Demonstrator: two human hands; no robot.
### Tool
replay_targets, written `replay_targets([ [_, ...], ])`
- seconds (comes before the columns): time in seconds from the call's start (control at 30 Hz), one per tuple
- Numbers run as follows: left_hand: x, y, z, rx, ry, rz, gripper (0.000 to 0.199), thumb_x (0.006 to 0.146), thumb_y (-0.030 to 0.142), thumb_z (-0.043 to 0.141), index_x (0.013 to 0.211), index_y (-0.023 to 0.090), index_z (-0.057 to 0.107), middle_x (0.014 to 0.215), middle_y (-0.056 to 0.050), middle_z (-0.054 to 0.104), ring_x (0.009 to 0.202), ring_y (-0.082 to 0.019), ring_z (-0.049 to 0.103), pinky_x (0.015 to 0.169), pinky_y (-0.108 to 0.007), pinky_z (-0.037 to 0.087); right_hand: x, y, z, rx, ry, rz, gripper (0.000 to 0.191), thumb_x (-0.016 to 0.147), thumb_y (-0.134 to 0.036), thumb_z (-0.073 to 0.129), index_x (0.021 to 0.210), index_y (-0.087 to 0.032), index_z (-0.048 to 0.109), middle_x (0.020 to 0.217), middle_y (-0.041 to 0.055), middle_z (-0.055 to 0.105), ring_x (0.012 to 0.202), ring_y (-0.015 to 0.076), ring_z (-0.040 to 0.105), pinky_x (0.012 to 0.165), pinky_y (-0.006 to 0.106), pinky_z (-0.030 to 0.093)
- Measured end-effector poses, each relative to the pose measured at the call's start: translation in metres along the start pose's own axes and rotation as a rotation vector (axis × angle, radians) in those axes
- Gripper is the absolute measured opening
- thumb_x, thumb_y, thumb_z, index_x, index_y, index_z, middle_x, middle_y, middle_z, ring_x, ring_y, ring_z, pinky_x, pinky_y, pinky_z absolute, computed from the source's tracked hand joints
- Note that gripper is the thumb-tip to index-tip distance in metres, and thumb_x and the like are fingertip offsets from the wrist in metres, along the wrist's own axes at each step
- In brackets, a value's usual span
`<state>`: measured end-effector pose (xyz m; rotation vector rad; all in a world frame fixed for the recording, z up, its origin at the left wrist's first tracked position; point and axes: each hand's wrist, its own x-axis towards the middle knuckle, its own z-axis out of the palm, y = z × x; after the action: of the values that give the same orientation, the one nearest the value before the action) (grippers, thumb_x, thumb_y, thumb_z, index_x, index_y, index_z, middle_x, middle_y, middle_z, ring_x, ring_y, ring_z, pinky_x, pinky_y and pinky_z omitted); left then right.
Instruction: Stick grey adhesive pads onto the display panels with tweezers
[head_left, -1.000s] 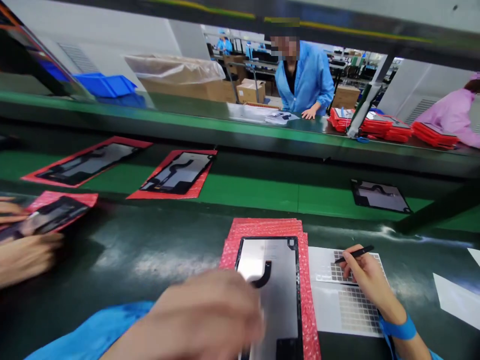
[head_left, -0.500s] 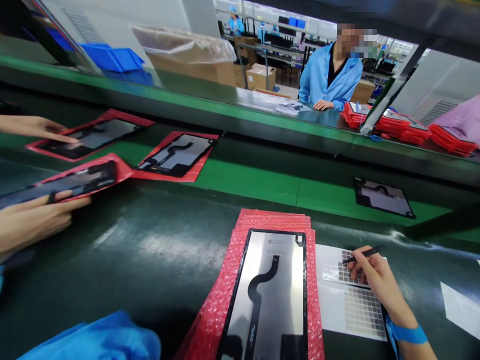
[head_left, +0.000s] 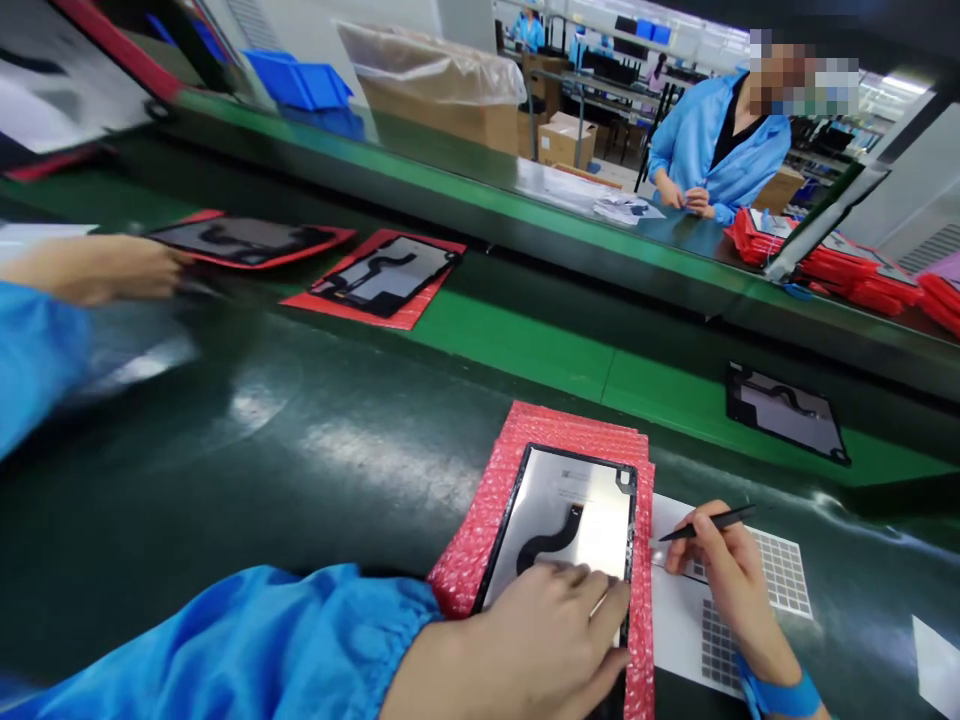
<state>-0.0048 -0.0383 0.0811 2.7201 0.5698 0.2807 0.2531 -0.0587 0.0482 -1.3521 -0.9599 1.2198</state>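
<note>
A tablet display panel point(head_left: 592, 490) lies back side up on a stack of red bubble-wrap sheets point(head_left: 480, 520), near the front of the dark green tabletop point(head_left: 322, 500). Its silver back is framed in black, and a curved black flex cable point(head_left: 551, 545) runs down it until the person's left hand point(head_left: 525, 640) covers the rest. That hand is open, palm down, its fingers extended across the panel toward its right edge. Just right of the stack, the right hand point(head_left: 731, 575) grips black tweezers point(head_left: 712, 522), their tip pointing left above white sticker sheets point(head_left: 675, 625) printed with grids of small grey squares. A blue wristband point(head_left: 787, 693) circles the right wrist; a blue sleeve point(head_left: 247, 640) covers the left forearm.

Beyond the tabletop's far edge runs a bright green strip point(head_left: 525, 335). On it lie a second panel point(head_left: 390, 272) on red wrap, a third panel point(head_left: 247, 240) on red wrap farther left, and, well to the right, a bare panel point(head_left: 787, 412). At the left a co-worker's hand point(head_left: 97, 268) is blurred; whether it holds anything I cannot tell. Another panel point(head_left: 67, 85) looms in the upper left corner.

Across the line stands a person in a blue coat point(head_left: 720, 140), beside red packets point(head_left: 847, 275) in piles. Blue bins point(head_left: 300, 80) and a plastic-lined carton point(head_left: 435, 95) stand farther left.
</note>
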Motion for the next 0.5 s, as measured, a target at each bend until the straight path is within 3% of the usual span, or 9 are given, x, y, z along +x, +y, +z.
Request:
replay_targets([
  [0.17,0.003,-0.005,0.012,0.118,-0.05,0.002,0.04,0.105,0.041,0.052,0.126,0.009,0.063,0.112,-0.012,0.072,0.084,-0.03,0.072,0.06,-0.045,0.061,0.0,0.009,0.021,0.062,-0.027,0.011,0.036,0.1,-0.056,0.07,0.086,-0.025,0.061,0.065,0.0012,0.075,0.054,0.0187,0.069,0.056,0.029,0.054],
  [0.5,0.001,-0.005,0.013,0.052,-0.089,-0.028,0.046,0.104,0.041,0.053,0.135,0.008,0.057,0.12,-0.017,0.072,0.096,-0.033,0.074,0.07,-0.046,0.064,-0.008,0.014,0.023,-0.048,-0.022,0.012,0.035,0.1,-0.057,0.07,0.089,-0.023,0.064,0.071,0.0041,0.077,0.062,0.0221,0.074,0.062,0.033,0.059],
])
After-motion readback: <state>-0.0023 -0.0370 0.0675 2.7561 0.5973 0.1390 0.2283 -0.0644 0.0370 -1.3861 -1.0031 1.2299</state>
